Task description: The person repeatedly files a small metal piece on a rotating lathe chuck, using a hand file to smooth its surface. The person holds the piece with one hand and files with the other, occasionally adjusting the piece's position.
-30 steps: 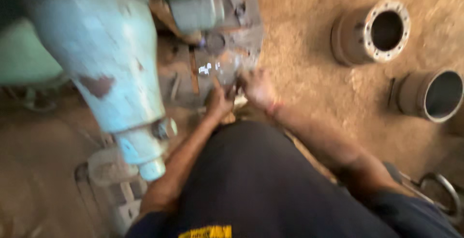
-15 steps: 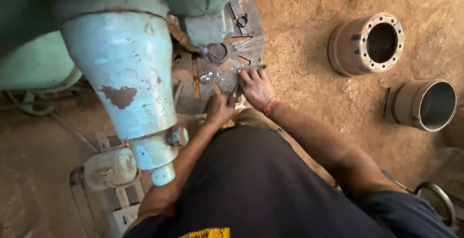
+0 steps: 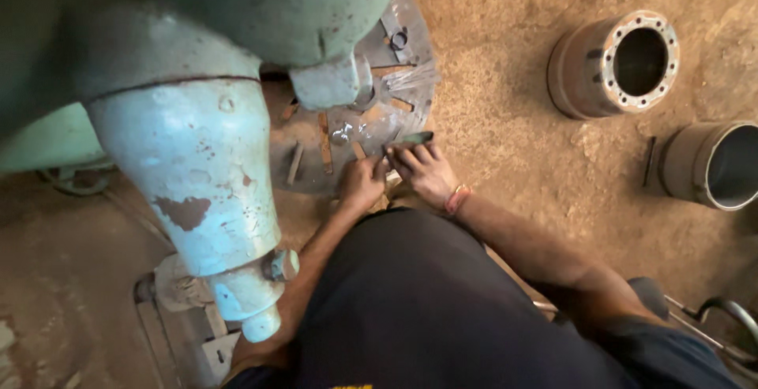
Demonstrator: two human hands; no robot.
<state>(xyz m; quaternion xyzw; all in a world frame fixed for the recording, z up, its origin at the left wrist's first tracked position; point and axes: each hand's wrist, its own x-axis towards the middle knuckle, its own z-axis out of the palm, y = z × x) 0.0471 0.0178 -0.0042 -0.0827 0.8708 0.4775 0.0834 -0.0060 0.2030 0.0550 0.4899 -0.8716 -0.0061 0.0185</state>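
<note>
both hands shifted slightly; my right hand [image 3: 426, 172] pinches small dark bar [image 3: 416, 138] at 12 on slotted round table [image 3: 395, 120], left hand [image 3: 362, 184] curled narrow, steadying.

Two hands [image 3: 363, 184] [image 3: 426, 169] – two metal drums [image 3: 612, 65] [image 3: 711, 164] – one pale-blue machine [image 3: 197, 176] – one round slotted plate [image 3: 371, 132]

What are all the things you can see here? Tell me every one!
Machine: one, pale blue-green with chipped paint, upper left, hanging over the plate.
Round metal plate: one, dark grey, slotted, under the machine.
Small dark piece: one, at the plate's edge, by the right fingertips.
Flanged metal drum: one, rusty brown, upper right on the dirt floor.
Metal cylinder: one, grey, right edge.
Wrist thread: one, red-orange, right wrist.
Left hand: on the plate's edge.
Right hand: beside it, touching the dark piece.
</note>
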